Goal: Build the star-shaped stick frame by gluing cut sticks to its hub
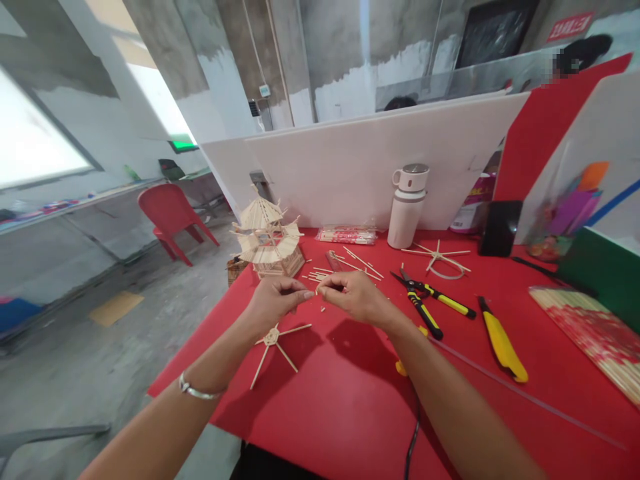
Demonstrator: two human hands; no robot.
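Note:
My left hand point(278, 299) and my right hand point(353, 295) meet fingertip to fingertip above the red table. Both are closed in a pinch; a tiny pale bit shows between them, too small to name. Below my left hand lies a star-shaped frame of wooden sticks point(271, 336), partly covered by the wrist. Behind it stands a pavilion model made of sticks point(273, 243). Loose cut sticks point(363, 262) lie just beyond my fingers. A second stick star point(437, 255) rests farther right.
Right of my hands are yellow-black cutting pliers point(425, 303) and a yellow-handled cutter point(503, 340). A white flask point(407, 207) stands near the white partition point(325, 170). Packed sticks point(590, 327) lie far right. A clear glue stick point(530, 393) crosses the red table point(345, 413).

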